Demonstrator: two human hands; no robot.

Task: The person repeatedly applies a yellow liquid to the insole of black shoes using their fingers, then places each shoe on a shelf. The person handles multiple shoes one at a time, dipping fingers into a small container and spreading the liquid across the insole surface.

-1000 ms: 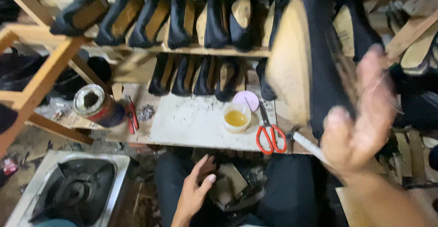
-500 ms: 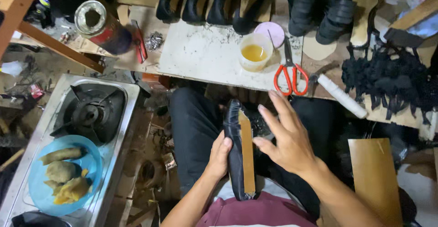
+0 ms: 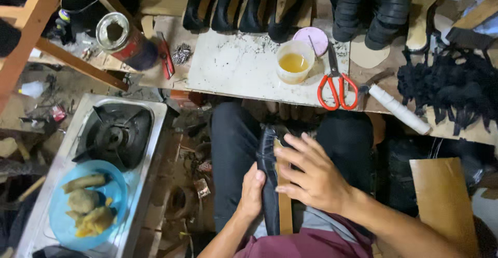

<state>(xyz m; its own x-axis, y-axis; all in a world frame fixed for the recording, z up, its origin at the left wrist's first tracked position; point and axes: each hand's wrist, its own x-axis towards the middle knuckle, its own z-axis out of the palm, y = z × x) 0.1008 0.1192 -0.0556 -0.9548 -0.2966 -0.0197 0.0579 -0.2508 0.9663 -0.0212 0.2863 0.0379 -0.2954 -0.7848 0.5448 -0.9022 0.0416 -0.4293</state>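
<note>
Glossy black shoe [image 3: 268, 175], seemingly leather.

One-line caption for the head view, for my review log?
Both hands, left hand and right hand, press a black shoe with tan sole on the lap, below a white work board.

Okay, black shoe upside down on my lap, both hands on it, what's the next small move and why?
Probably press the tan sole down along its length with the right hand. That hand lies spread over the sole while the left hand grips the side of the black shoe, so the shoe looks steadied. The cup of yellow liquid and red scissors sit untouched on the board.
</note>
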